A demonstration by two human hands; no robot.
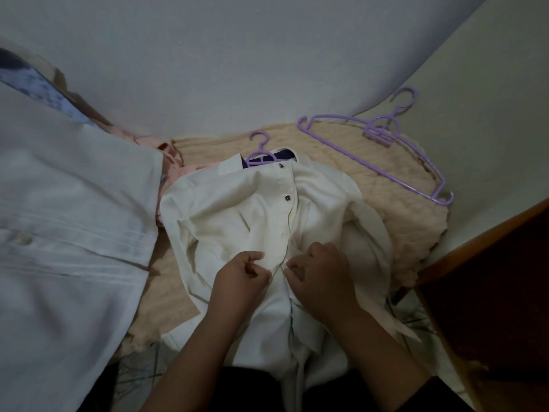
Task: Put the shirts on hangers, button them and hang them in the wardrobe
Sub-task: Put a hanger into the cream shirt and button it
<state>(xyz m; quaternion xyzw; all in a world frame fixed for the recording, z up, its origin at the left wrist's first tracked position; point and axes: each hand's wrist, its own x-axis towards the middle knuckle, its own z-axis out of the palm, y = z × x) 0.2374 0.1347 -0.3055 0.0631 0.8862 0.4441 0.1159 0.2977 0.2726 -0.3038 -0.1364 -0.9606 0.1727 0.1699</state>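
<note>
Cream shirt [237,215] lies face-up on a beige blanket [395,203], already threaded on a purple hanger [259,153] whose hook pokes out above the collar. Flat placement makes sense: the placket stays straight and both hands are free. Upper buttons look fastened; work is now at mid-front. Left hand [242,278] has its grip curled, pinching one edge of the placket; right hand [319,275] likewise curled, pinching the opposite edge, the two nearly touching so button and hole can meet (the button itself is hidden by the fingers). Lower front still gapes open toward the hem. A spare purple hanger [383,153] waits on the blanket, well apart to the right. A pale blue shirt [68,221] lies at left, presumably next.
</note>
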